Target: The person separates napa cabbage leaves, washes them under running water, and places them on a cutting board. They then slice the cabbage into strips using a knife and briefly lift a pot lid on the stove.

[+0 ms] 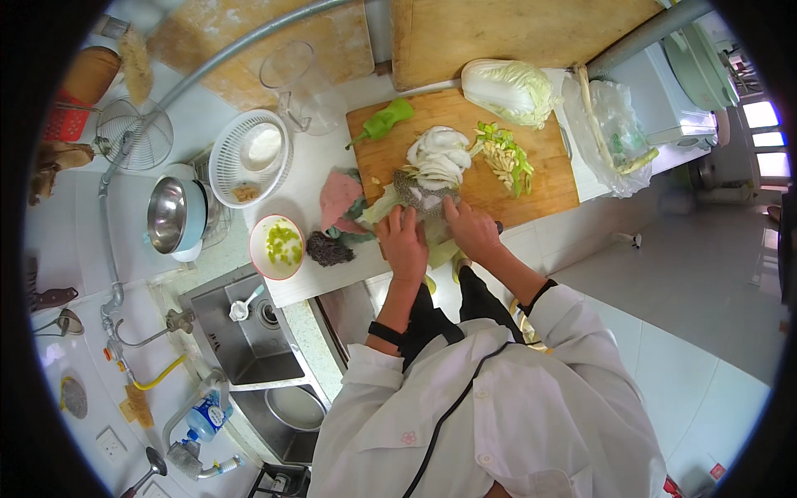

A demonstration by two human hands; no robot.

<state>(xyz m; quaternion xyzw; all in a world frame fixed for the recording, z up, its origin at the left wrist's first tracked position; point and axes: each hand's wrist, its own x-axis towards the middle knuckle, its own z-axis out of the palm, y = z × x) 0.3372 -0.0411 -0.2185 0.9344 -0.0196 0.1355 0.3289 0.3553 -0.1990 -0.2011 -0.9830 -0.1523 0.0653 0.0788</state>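
A knife with a speckled grey blade (412, 185) lies across the near part of a wooden cutting board (429, 107). My right hand (472, 229) grips it, and the end of its dark handle shows beside my palm. My left hand (403, 244) holds pale green cabbage leaves (381, 206) at the board's near edge; its fingertips are partly hidden among them. White sliced cabbage (441, 152) is heaped just beyond the blade. Chopped green pepper (522, 163) and garlic pieces (500, 160) lie to its right. A whole green pepper (389, 119) and a napa cabbage (507, 93) sit farther back.
Left of the board are pink cloth (340, 198), a dark scouring pad (329, 249), a bowl with chopped greens (278, 248), a white colander (218, 163) and a clear jug (317, 106). A steel sink (240, 348) stands at left, a plastic bag (613, 124) at right.
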